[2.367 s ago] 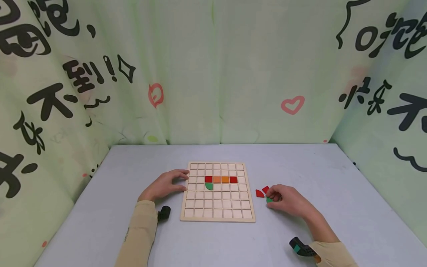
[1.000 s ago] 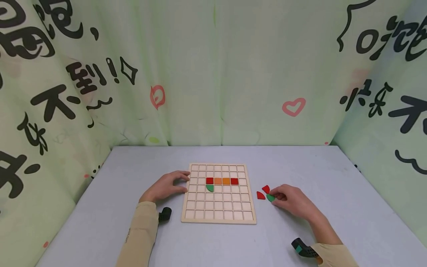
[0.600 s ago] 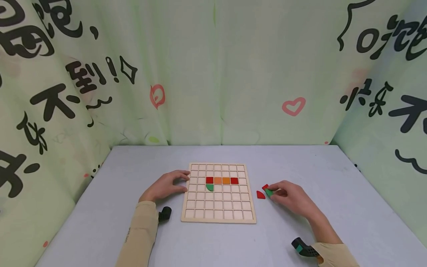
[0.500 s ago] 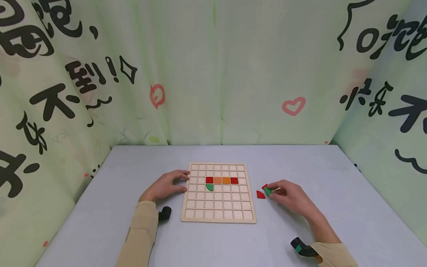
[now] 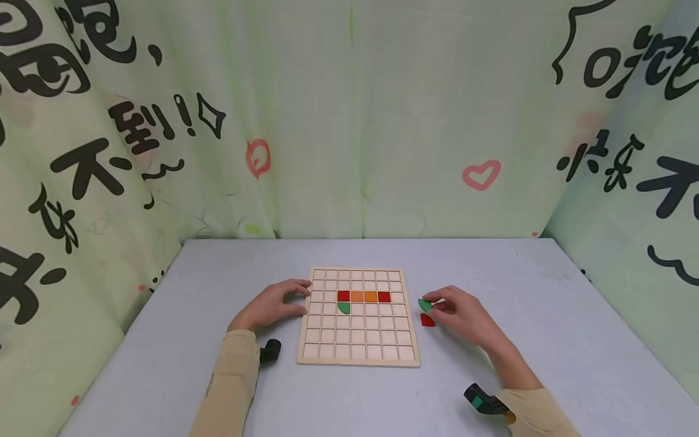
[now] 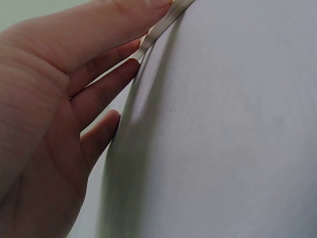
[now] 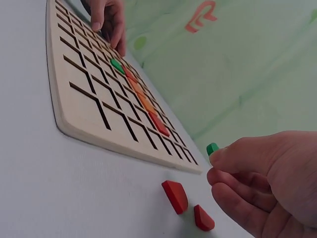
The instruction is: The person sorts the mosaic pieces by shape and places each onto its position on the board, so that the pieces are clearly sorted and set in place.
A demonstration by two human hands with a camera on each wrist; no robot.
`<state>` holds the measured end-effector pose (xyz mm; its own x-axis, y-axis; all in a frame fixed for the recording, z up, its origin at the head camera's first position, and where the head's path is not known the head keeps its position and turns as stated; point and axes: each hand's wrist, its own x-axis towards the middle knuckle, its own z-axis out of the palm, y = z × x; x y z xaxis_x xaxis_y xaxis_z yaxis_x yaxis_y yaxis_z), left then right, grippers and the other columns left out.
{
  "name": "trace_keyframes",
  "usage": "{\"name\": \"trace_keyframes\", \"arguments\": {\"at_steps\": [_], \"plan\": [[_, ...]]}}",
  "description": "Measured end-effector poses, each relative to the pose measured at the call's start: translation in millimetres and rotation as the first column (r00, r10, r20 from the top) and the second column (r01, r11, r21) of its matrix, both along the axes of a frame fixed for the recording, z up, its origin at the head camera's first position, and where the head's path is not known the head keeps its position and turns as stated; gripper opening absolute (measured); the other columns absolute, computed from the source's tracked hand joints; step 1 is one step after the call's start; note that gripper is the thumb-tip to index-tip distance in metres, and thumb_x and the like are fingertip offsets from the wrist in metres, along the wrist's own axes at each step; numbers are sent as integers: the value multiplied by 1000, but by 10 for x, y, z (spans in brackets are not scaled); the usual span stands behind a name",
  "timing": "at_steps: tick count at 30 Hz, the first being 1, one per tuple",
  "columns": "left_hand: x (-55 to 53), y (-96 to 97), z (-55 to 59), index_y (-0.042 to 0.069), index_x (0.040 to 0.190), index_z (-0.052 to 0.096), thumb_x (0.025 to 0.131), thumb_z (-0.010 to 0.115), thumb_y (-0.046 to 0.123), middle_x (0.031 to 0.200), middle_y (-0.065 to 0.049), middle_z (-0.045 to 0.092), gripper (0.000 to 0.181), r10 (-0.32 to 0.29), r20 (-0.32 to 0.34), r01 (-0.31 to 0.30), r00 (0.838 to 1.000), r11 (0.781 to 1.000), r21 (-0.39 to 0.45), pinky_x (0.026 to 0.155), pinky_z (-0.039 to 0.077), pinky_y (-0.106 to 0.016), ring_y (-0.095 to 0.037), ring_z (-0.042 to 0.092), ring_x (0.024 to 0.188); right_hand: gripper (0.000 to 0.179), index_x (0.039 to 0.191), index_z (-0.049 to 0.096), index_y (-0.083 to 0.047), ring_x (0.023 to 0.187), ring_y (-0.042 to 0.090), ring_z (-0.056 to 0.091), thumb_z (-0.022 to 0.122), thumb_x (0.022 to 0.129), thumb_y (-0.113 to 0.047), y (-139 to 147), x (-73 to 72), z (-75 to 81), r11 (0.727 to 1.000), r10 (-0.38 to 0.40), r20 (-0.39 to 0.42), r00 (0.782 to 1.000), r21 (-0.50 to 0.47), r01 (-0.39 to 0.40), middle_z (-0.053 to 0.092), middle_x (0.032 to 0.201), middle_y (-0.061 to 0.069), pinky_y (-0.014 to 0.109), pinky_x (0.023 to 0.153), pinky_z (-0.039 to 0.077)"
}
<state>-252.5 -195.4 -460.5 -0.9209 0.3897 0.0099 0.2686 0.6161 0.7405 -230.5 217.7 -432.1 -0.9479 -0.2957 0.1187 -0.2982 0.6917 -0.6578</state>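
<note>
A wooden grid board [image 5: 357, 331] lies on the table. My left hand [image 5: 273, 304] touches its left edge with thumb and fingertips, the fingers fairly straight. To the right of the board, my right hand [image 5: 461, 312] pinches a green quarter-circle piece [image 5: 425, 305] between thumb and finger, raised off the table. Below it sits a red quarter-circle piece [image 5: 428, 320]; a second red piece [image 7: 204, 218] shows only in the right wrist view. One row of the board carries a red square [image 5: 343, 296], two orange squares [image 5: 357, 296] and another red square [image 5: 384, 297], with a green quarter-circle [image 5: 343, 308] under the left one.
The table [image 5: 360, 400] has a pale cover. Printed curtains [image 5: 360, 121] hang behind it and on both sides. Black wrist cameras are strapped to the left wrist [image 5: 270, 351] and right wrist [image 5: 483, 400].
The right hand has picked up the green quarter-circle and carried it leftward towards the board, over the red pieces. The left hand stays at the board's edge.
</note>
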Motion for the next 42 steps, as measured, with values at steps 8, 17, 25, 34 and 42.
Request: {"name": "trace_keyframes", "arguments": {"at_steps": [8,17,25,34,42], "plan": [[10,0,-8,11,117,67,84,78,19,144,-1,51,35,-3,0,3,1000,1000,2,114,33,-44,-26,39,139,28,117,68,-8,95,22,62,69,90,-13,-201,-96,68,999,-37,51,998,-14,38,64,114,7,37,80,57],[13,10,1,11,116,67,84,78,18,144,-1,51,35,2,1,-2,1000,1000,2,113,33,-43,-26,39,138,28,117,69,-7,92,20,62,69,90,-14,-394,-169,72,997,-41,88,995,-63,47,66,110,8,29,74,57],[6,-5,10,10,117,67,84,78,19,143,-3,52,35,-7,-17,7,1000,1000,-12,113,35,-44,-27,40,137,26,115,71,-10,95,20,64,71,89,-14,-572,-197,82,997,-48,82,995,-61,54,66,111,6,38,84,56],[6,10,19,11,117,67,84,78,19,143,-2,52,36,-1,-5,1,1000,1000,-7,114,33,-43,-25,40,138,22,109,72,-7,88,16,64,72,88,-11,-735,-192,46,996,31,63,997,-88,-26,67,105,4,32,80,56],[4,9,15,11,116,67,84,78,18,144,-2,52,35,0,0,0,1000,1000,-6,113,34,-43,-25,40,138,20,104,74,-7,78,11,60,76,84,-13,-937,-182,-29,993,110,52,993,-56,-107,67,93,-2,25,74,54]]}}
